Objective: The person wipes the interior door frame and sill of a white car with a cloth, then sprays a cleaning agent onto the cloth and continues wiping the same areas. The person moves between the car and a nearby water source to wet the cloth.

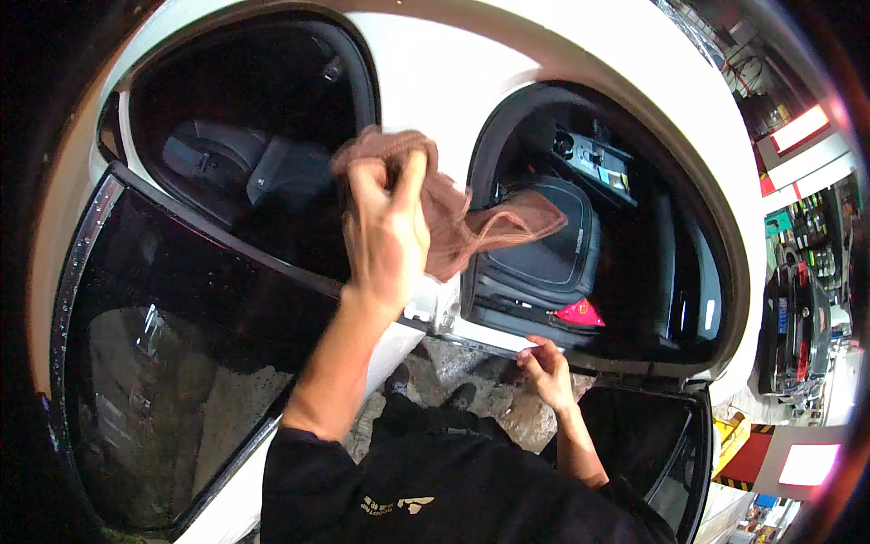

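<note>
My left hand (387,231) is raised before the pillar between two door openings of a white car (435,68). It grips a bunched brown cloth (445,204), whose loose end trails to the right over the view of a black car seat (544,238). Lower down, my right hand (549,374) is beside the door sill (499,338), fingers loosely bent and nothing seen in them. Whether its fingertips touch the sill I cannot tell. Part of the left opening's edge is hidden behind my left hand and the cloth.
An open car door (170,367) with water drops on its dark glass extends on the left. Another open door (639,435) stands at lower right. A pink-red item (578,313) lies beside the seat. Wet floor (516,415) shows underfoot. A dark car (795,333) is parked far right.
</note>
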